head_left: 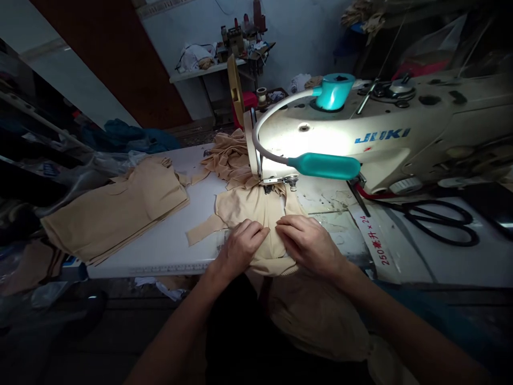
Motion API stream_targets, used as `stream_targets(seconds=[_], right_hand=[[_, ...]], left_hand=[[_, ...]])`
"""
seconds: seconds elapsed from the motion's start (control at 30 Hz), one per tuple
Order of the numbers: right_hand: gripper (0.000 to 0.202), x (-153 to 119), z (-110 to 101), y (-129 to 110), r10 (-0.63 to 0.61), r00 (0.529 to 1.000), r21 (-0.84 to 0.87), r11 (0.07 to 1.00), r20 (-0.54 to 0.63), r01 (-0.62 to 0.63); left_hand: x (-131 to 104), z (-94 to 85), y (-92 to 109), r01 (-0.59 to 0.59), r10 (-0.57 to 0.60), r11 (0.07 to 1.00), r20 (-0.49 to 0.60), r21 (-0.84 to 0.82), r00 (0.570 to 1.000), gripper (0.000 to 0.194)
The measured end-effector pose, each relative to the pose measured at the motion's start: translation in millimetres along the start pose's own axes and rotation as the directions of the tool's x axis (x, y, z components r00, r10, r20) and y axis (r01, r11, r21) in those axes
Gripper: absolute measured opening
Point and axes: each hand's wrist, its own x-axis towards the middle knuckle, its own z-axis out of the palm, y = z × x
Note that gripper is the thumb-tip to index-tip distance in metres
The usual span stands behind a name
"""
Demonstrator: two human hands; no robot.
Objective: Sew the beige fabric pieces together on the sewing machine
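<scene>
Hands [276,240] pinch soft, wrinkled beige fabric [262,211].

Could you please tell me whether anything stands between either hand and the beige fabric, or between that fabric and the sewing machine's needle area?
Nothing visible does: the left hand and right hand both touch the beige fabric, whose far end lies under the head of the sewing machine.
</scene>
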Motion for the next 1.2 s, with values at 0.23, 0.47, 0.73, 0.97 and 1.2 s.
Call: stream_targets(seconds=[0.23,0.47,0.73,0.97,1.2], right_hand=[[0.03,5,-4,-10,0.016,0.998,0.001,1.0,0.067,-0.016],[0.039,-6,-5,-8,-0.11,0.976,-0.159,0.977,0.188,0.14],[0.041,-9,-2,-4,-0.154,0.971,-0.232,0.953,0.181,0.194],[0.042,-2,-4,-4,-0.107,0.974,-0.215,0.965,0.199,0.15],[0.041,12,-5,6,-0.108,0.979,-0.205,0.968,0.171,0.143]], left_hand=[[-2,-7.8,3,-0.05,0.043,0.993,0.065,0.108,0.997,0.032],[-12,-6.7,7,-0.036,0.039,0.997,-0.046,0.073,0.998,0.031],[-19,-1.9,14,-0.035,0.041,0.993,-0.05,0.114,0.998,0.036],[-7,-5.9,10,-0.006,0.018,0.994,-0.112,0.106,0.994,0.032],[7,-3.8,-1,-0.01,0.016,0.998,-0.116,0.059,0.993,0.031]])
